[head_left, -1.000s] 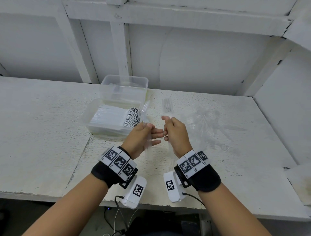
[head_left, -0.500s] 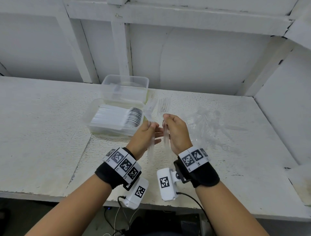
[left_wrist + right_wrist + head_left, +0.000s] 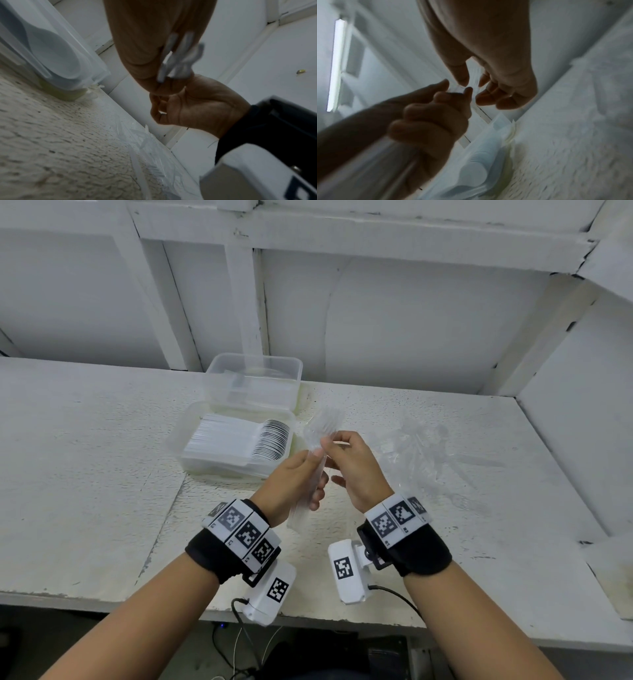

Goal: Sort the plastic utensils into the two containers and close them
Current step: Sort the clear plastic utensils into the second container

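My left hand [image 3: 313,474] grips a bundle of clear plastic forks [image 3: 322,426] by the handles, tines pointing up and away. My right hand [image 3: 334,441] pinches the same bundle just below the tines with thumb and forefinger; its other fingers hang loose. The handle ends [image 3: 176,58] stick out below my left palm. Left of the hands, the near clear container [image 3: 191,460] holds a neat stack of white spoons [image 3: 239,440]. Behind it stands a second clear container [image 3: 294,378]. A loose pile of clear forks [image 3: 431,453] lies on the table to the right.
The white table [image 3: 85,474] runs to a wall behind and a side wall on the right. Its front edge [image 3: 102,597] is close below my wrists. Cables hang under the table.
My two hands came together: the forks my right hand held apart now lie against the left hand's bundle. Both hands shifted slightly left and up.
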Available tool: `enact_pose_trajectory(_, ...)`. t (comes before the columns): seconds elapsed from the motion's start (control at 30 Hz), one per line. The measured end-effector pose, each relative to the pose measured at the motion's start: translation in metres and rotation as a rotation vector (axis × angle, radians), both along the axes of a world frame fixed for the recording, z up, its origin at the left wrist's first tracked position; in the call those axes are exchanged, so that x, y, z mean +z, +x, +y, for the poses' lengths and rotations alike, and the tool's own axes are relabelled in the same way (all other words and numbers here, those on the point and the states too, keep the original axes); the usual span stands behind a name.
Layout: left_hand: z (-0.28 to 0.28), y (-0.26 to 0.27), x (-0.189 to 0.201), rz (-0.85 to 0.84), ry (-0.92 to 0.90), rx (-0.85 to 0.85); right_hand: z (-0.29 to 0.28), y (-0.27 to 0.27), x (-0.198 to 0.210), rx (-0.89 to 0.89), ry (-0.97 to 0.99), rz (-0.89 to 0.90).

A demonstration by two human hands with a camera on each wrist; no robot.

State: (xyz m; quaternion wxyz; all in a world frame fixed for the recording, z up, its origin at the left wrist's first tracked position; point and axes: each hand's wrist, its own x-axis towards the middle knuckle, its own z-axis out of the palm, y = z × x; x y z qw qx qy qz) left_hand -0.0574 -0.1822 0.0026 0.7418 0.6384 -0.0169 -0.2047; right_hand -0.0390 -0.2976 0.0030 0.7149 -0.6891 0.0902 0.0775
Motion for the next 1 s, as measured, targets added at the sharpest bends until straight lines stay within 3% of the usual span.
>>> enact_pose_trajectory(0.1,-0.001,0.003,0.001,-0.053,0.133,0.003,-0.003,0.005,0.007,0.011,-0.145,-0.06)
enact_pose_trajectory(0.27,-0.002,0.004,0.005,-0.191,0.362,-0.076,-0.011,0.016,0.018,-0.016,-0.119,-0.128)
enact_pose_trajectory(0.37,-0.003,0.007,0.007,-0.218,0.44,-0.146,-0.015,0.02,0.019,0.002,-0.236,-0.259)
enact_pose_trajectory(0.47,-0.004,0.012,0.007,-0.196,0.475,-0.221,-0.018,0.027,0.018,0.007,-0.304,-0.262)
enact_pose_trajectory(0.53,-0.003,0.015,0.006,-0.14,0.431,-0.259,-0.021,0.031,0.018,0.012,-0.342,-0.26)
enact_pose_trajectory(0.7,0.006,0.028,0.012,0.156,0.102,-0.338,-0.025,0.037,0.025,0.102,-0.311,-0.322)
enact_pose_trajectory(1.0,0.011,0.064,0.017,0.238,-0.088,-0.398,-0.017,0.061,0.039,0.179,-0.346,-0.351)
